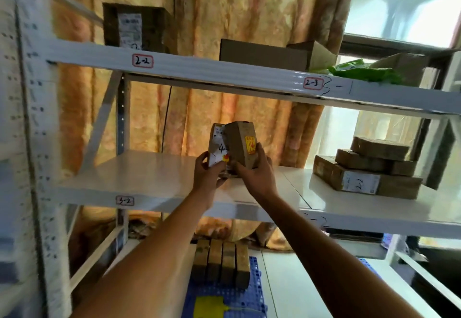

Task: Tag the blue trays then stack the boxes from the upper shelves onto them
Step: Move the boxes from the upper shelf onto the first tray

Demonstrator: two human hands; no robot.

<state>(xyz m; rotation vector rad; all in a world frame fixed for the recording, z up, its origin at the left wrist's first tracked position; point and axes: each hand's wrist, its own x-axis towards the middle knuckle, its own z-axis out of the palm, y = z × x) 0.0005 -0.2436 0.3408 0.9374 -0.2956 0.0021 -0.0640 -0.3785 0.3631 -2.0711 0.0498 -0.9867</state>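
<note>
Two small brown boxes stand upright on the middle shelf [149, 175] labelled 3-2. My left hand [208, 170] grips the left box [217, 140], which has a white label marked 4. My right hand [257, 170] holds the right box [240, 143], which bears a red and yellow sticker. Below, a blue tray [224, 295] lies on the lower shelf with a yellow tag [208, 306] on it and several brown boxes [222, 260] standing in a row at its far end.
A stack of three flat boxes [366, 173] sits at the right of the middle shelf. The upper shelf [224, 70] carries a dark box [136, 28], a brown carton [264, 54] and a green bag [364, 73]. A curtain hangs behind; a shelf upright [37, 143] stands at left.
</note>
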